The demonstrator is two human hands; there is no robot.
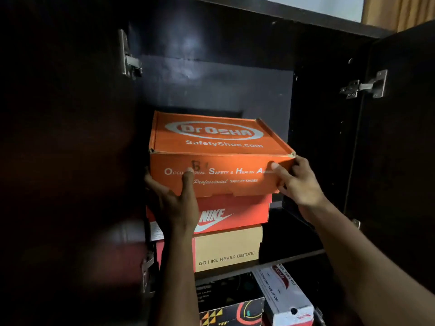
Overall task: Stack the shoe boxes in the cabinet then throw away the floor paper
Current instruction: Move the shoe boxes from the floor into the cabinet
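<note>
Head view, the only camera: an open dark cabinet fills the picture, both doors swung wide. On its upper shelf, towards the left, stands a stack of shoe boxes. The top one is an orange safety-shoe box, its long side running left to right and facing the viewer, its depth running away into the cabinet. It sits slightly skewed, its right end overhanging the red Nike box beneath, which rests on a tan box. Both hands hold the orange box from the near side. The left hand cups the lower left corner, thumb laid flat on the front face and fingers wrapped round the left end. The right hand grips the right end, thumb on the front face and fingers curled round the corner. Both hands are equally near, with the box directly ahead and above them. It likely needs a push away and a slight turn to square it. On the shelf below stand a white box and a black patterned box. No floor paper is visible.
</note>
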